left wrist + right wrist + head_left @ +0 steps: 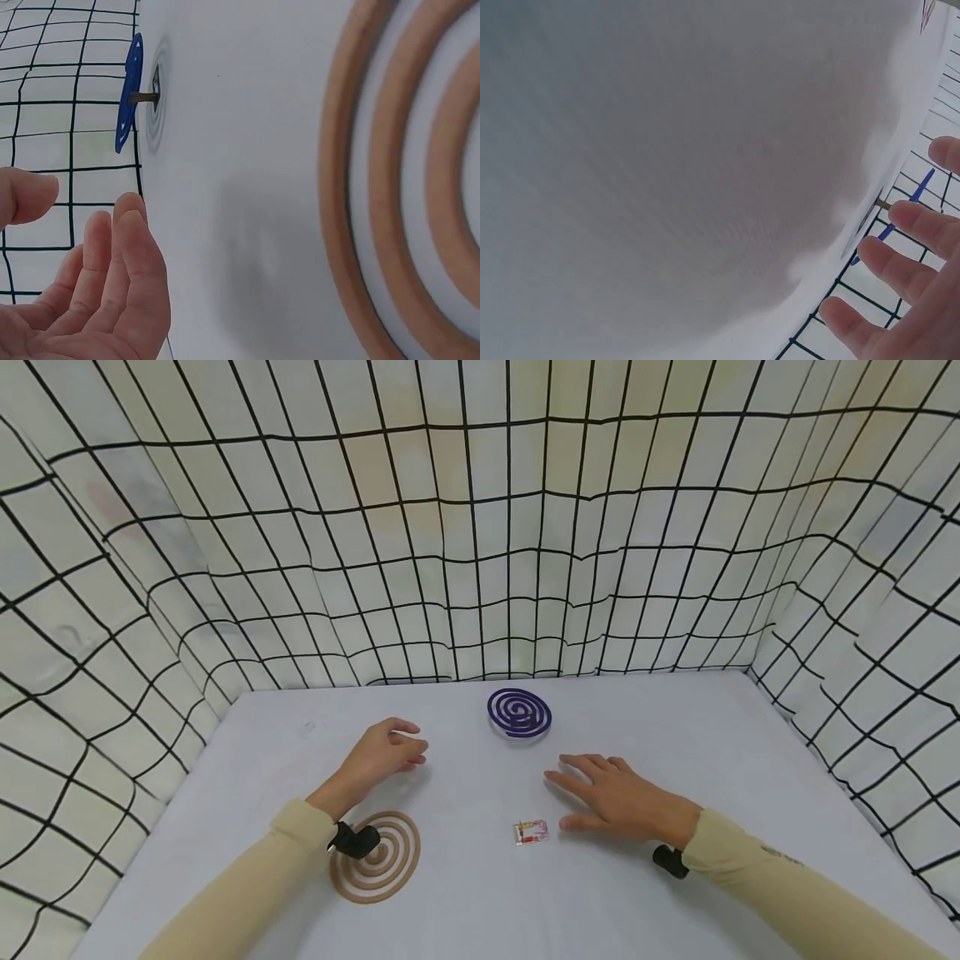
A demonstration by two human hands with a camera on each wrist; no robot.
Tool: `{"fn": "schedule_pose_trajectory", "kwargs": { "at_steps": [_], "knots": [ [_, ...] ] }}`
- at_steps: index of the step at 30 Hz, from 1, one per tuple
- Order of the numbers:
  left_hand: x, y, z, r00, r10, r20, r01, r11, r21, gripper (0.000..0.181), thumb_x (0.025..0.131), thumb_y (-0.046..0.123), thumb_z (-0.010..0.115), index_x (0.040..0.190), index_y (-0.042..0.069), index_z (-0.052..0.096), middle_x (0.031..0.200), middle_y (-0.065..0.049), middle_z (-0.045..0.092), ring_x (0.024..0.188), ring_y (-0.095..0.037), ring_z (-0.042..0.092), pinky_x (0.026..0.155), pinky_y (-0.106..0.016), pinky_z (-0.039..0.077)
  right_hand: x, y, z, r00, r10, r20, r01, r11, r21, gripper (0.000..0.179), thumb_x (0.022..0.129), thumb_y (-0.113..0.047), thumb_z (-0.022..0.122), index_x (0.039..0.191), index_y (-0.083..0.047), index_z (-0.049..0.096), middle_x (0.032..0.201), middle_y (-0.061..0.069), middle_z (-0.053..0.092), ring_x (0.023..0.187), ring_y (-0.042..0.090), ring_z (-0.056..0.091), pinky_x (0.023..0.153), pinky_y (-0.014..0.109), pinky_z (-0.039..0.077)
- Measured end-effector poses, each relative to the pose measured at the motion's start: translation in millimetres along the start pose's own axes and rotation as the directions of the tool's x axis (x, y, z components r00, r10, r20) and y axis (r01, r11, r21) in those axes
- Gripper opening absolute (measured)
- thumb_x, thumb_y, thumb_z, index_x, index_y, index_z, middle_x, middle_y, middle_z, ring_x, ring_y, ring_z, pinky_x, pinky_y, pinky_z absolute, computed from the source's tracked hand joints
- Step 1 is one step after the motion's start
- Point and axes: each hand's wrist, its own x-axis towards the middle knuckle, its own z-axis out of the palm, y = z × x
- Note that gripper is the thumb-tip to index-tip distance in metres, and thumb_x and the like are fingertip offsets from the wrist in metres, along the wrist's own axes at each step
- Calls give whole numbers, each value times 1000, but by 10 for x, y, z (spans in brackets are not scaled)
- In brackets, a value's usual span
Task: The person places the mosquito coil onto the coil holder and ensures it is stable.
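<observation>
A dark blue-purple mosquito coil (517,711) sits raised on a small stand (145,97) near the back middle of the table. My left hand (382,754) hovers over the table left of that coil, fingers relaxed and holding nothing. Beneath my left wrist a brown mosquito coil (379,858) lies flat, partly covered by the wrist camera. My right hand (615,797) is spread palm down to the right, nothing in its grasp. Just left of its thumb lies a small clear packet (532,832) with red and yellow print.
The white table (465,910) ends at the back against a white cloth wall with black netting (480,560). Netting also rises along the left and right sides. A camera (360,841) is strapped to the left wrist, another (670,861) to the right.
</observation>
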Motion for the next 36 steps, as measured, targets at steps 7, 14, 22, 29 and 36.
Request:
{"fn": "schedule_pose_trajectory", "kwargs": {
  "at_steps": [7,14,22,29,36],
  "knots": [
    [-117,-66,-80,1000,-1,-14,2,997,76,50,99,25,64,139,-2,51,127,-23,70,104,-29,76,94,-37,61,-46,-63,14,1000,-23,-8,23,999,24,79,97,-77,40,161,-31,35,166,9,39,150,34,41,116,62,40],
    [-244,-119,-168,1000,5,-7,-4,991,136,49,97,25,67,136,-2,53,123,-22,71,100,-29,76,91,-39,60,-88,-119,37,999,-26,21,25,999,37,79,96,-78,39,161,-35,33,167,6,37,151,32,39,117,61,38],
    [-405,-189,-262,1000,-4,0,4,982,190,49,96,24,69,134,-2,55,121,-21,67,93,-24,74,85,-38,61,-148,-172,50,998,-57,36,55,997,47,75,98,-74,44,160,-34,36,166,5,38,151,32,40,118,60,38],
    [-519,-299,-333,1000,-14,-13,17,965,262,44,95,25,72,129,0,60,119,-19,67,87,-17,71,80,-33,59,-190,-205,51,996,-83,37,82,996,29,72,98,-74,43,160,-36,37,165,5,39,150,31,40,118,58,39],
    [-620,-366,-423,1000,-18,-2,18,953,302,43,93,26,73,125,-1,62,110,-14,68,85,-16,69,74,-30,56,-216,-240,65,994,-104,41,103,994,40,70,98,-73,45,159,-39,37,164,4,40,150,31,41,118,59,39]
  ]
}}
